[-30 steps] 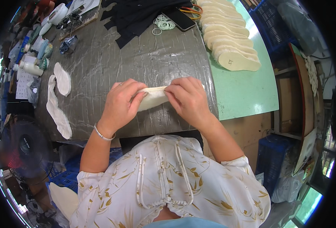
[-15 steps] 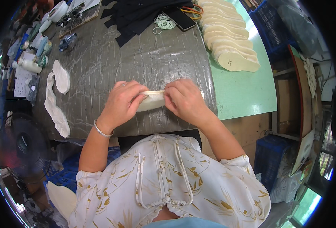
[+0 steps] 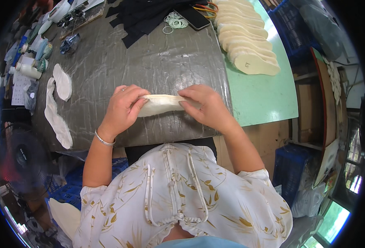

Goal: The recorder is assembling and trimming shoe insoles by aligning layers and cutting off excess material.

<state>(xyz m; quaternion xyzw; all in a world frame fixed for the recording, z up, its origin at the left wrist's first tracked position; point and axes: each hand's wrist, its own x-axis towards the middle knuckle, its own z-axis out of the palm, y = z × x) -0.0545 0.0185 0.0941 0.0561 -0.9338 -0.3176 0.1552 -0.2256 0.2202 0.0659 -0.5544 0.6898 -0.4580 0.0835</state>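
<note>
Cream insole piece [image 3: 162, 104] lies lengthwise between both hands, near the front edge of the worktop [image 3: 157, 62], just above the person's chest in the head view; the left hand [image 3: 122, 110] curls over its left end, fingers [image 3: 138, 99] bent onto the top edge and thumb tucked under, closed on the piece; the right hand [image 3: 205, 108] covers its right end, fingertips [image 3: 186, 96] pinching the upper edge, likewise closed on it; a thin silver bracelet [image 3: 104, 140] sits on the left wrist; the worktop's grey part is covered in a wrinkled, shiny sheet, and to its right runs a pale green surface [image 3: 265, 95]; on that green part, well apart from the hands, a row of overlapping cream insoles [image 3: 244, 45] fans toward the far edge; at the far side lie black fabric pieces [image 3: 149, 16], a small heap of white rings [image 3: 175, 18] and a dark phone [image 3: 194, 17] just beside them; on the left of the grey sheet rest two white sole-shaped cut-outs, one short oval [image 3: 62, 82] and one long strip [image 3: 56, 118], touching or nearly so; beyond them stands a cluster of bottles [image 3: 29, 68] near the rim, too blurred to tell apart; a dark fan [image 3: 19, 159] sits below the worktop at the lower left.
</note>
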